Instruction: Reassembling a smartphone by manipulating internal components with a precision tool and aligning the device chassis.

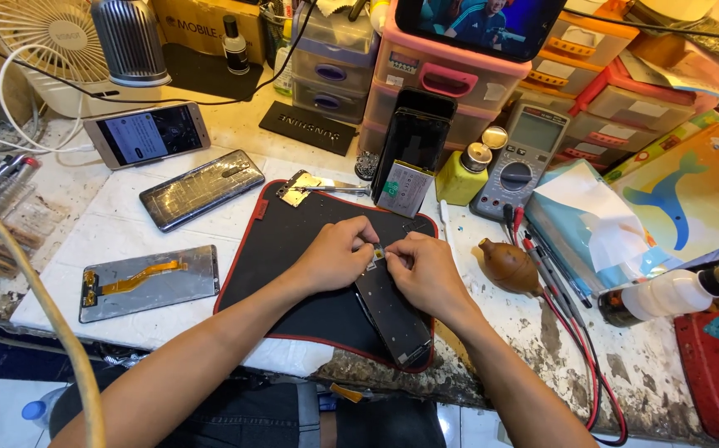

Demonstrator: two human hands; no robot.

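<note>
An opened dark phone [394, 311] lies lengthwise on a black mat with red edging [280, 249]. My left hand [334, 253] and my right hand [421, 265] meet at the phone's top end, fingertips pinched together on a small part [378, 250] there. Both thumbs and forefingers press close over that spot, hiding most of the part. A gold metal plate [297, 187] and tweezers [338, 190] rest at the mat's far edge.
Left of the mat lie a screen panel with an orange flex cable [148, 282], a phone back [202, 189] and a lit phone [145, 133]. A brown rubber blower [509, 267], multimeter [521, 162], yellow bottle [463, 174] and plastic drawers [442, 79] crowd the right and back.
</note>
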